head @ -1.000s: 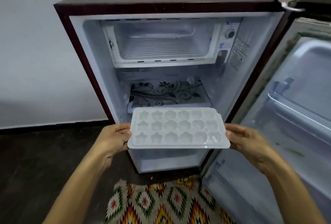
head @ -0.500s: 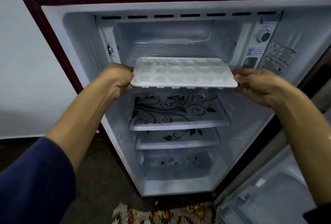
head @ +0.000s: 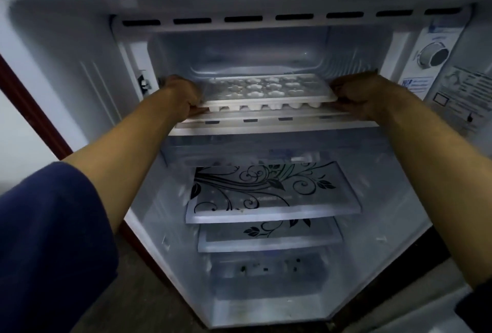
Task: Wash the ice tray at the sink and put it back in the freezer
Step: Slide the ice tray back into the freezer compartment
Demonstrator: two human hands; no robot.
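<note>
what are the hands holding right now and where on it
Both hold the white ice tray by its short ends: the left hand grips the left end, the right hand the right end, at the freezer compartment mouth.

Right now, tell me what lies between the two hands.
In the head view, the white ice tray spans the gap: the left hand grips one end, the right hand the other, at the freezer compartment mouth.
</note>
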